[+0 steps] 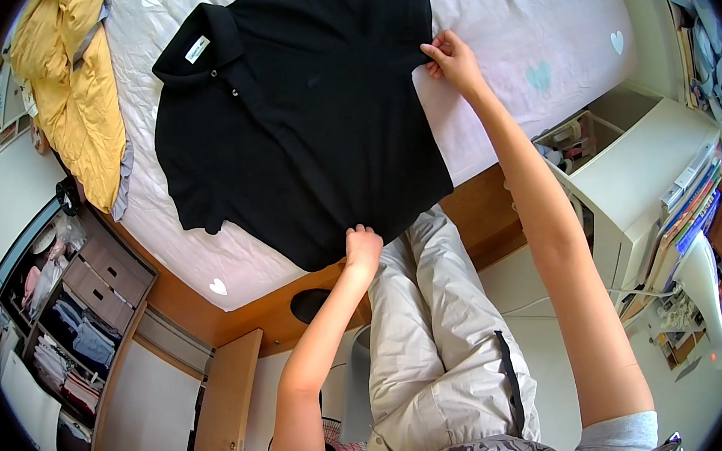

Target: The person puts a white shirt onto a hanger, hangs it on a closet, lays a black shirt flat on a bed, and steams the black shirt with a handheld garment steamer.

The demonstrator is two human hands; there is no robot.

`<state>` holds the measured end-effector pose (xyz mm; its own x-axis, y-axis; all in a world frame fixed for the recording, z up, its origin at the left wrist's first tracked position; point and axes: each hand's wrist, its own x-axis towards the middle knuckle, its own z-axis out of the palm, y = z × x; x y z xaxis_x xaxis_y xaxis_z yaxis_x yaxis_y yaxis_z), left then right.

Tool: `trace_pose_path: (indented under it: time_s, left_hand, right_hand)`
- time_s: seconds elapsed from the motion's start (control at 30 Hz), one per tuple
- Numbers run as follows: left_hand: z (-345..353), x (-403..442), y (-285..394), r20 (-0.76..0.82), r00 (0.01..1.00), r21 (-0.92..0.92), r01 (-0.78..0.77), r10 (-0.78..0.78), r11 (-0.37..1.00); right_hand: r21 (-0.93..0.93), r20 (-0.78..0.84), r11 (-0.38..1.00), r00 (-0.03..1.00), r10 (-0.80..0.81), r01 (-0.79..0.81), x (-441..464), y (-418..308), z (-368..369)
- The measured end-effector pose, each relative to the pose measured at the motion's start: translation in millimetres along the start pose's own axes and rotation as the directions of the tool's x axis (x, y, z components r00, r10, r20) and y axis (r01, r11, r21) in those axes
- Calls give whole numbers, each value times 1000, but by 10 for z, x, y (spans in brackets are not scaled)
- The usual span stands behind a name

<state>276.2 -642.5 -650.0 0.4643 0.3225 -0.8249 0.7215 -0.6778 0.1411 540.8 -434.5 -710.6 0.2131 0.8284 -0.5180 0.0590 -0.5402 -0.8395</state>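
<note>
A black short-sleeved polo shirt (316,100) lies spread on the bed, its collar toward the upper left and its buttons facing up. My right hand (452,63) pinches the edge of the sleeve at the shirt's right side, thumb and fingers pressed together. At the near edge of the shirt, my left hand (364,249) has its fingers curled on the fabric around the hem, above my legs. The fingertips of my left hand are partly hidden in the cloth.
The bed (498,119) has a pale sheet with heart prints. A yellow quilt (71,96) lies at its left. A white cabinet (640,175) with an open drawer and books stands right. A wardrobe (112,273) and a door (223,418) are at lower left.
</note>
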Motion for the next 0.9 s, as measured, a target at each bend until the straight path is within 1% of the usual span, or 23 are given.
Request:
trace_pose_path:
  time_s: [0.03, 0.1, 0.13, 0.17, 0.2, 0.23, 0.3, 0.37, 0.43, 0.47, 0.5, 0.57, 0.6, 0.67, 0.7, 0.77, 0.8, 0.83, 0.9]
  left_hand:
    - [-34, 26, 33, -1, 1000, -3, 0, 0, 1000]
    - [-118, 76, 98, 59, 998, -65, 28, -25, 998]
    - [-165, 105, 113, -46, 999, -146, -18, 11, 989]
    - [-211, 126, 130, -235, 971, -202, -89, 40, 975]
    - [-284, 169, 139, -439, 898, -264, -157, 27, 952]
    - [-386, 221, 136, -621, 783, -307, -238, -5, 921]
    - [-611, 338, 92, -779, 622, -269, -227, -73, 936]
    - [-762, 458, 0, -777, 592, -378, -170, -213, 910]
    - [-799, 608, -115, -670, 628, -532, -34, -396, 846]
    - [-692, 691, -156, -612, 645, -592, 12, -458, 806]
    - [-683, 668, -176, -587, 693, -556, 29, -418, 831]
    - [-684, 603, -132, -543, 733, -566, 40, -409, 824]
    - [-739, 532, -130, -546, 732, -562, 41, -408, 826]
    - [-873, 424, -130, -453, 820, -542, 60, -351, 838]
    - [-904, 464, -153, -459, 818, -538, 56, -348, 841]
    - [-980, 611, -208, -648, 707, -465, -71, -285, 882]
    - [-1079, 721, -223, -691, 654, -506, -131, -309, 853]
    - [-1149, 864, -242, -723, 608, -492, -121, -328, 862]
    - [-1235, 1116, -250, -749, 575, -457, -88, -330, 885]
  right_hand:
    - [5, 3, 1000, 1000, -4, 4, 1, 6, -2]
    - [2, 2, 1000, 1000, -7, 7, 7, 8, -6]
    - [3, -1, 1000, 1000, -8, 8, 5, 8, -2]
    - [3, 1, 1000, 1000, -8, 8, -2, 9, 4]
    - [-8, -8, 1000, 1000, -6, 6, -8, -2, 9]
    - [-21, -18, 1000, 1000, -4, 4, -9, -12, 8]
    - [-21, -15, 1000, 1000, -7, 7, -18, -21, 6]
    - [-23, -11, 1000, 1000, -11, 10, -10, -29, 3]
    - [-13, -9, 1000, 1000, -11, 11, -5, -4, 2]
    - [-15, -9, 1000, 1000, -12, 11, -4, 14, 1]
    - [-1, -13, 1000, 1000, -14, 14, 2, 28, 7]
    - [15, -14, 1000, 1000, -23, 23, 27, 36, 12]
    - [8, -35, 1000, 999, -14, 14, 3, 26, 22]
    - [2, -57, 1000, 998, -10, 10, -26, -4, 38]
    - [-6, -60, 1000, 998, -19, 19, -29, -9, 41]
    - [-20, -67, 999, 997, -27, 26, -41, -5, 40]
    - [-7, -61, 1000, 998, -23, 22, -37, 1, 38]
    - [4, -54, 1000, 998, -18, 18, -38, -10, 38]
    - [-13, -55, 1000, 998, -13, 12, -37, -14, 26]
